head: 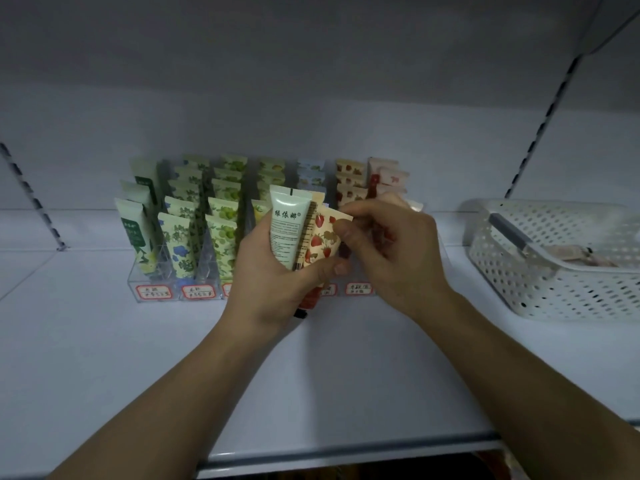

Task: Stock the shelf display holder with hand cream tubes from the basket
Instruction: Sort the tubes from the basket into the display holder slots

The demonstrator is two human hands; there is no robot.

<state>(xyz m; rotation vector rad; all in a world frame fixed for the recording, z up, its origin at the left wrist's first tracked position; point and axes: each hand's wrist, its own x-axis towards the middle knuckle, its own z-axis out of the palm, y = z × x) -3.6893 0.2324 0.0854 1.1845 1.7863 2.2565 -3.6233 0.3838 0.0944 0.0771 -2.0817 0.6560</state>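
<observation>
Left hand (273, 271) grips 2 tubes over the shelf (346, 375) middle: 1 pale green tube (287, 230), 1 strawberry tube (323, 237), whose top the right hand (388, 244) pinches. Behind them, 1 display holder (194, 237) shows 7 rows; 1 basket (540, 271) sits at the shelf's right edge.

Two hands (277, 271) (391, 247); two held tubes (287, 226) (323, 240); one basket (554, 271); one display holder (156, 292).

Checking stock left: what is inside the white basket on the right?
Through the white basket rim, a few pinkish tubes lie near its dark handle. The perforated wall hides anything lower, so the count is unclear.
</observation>
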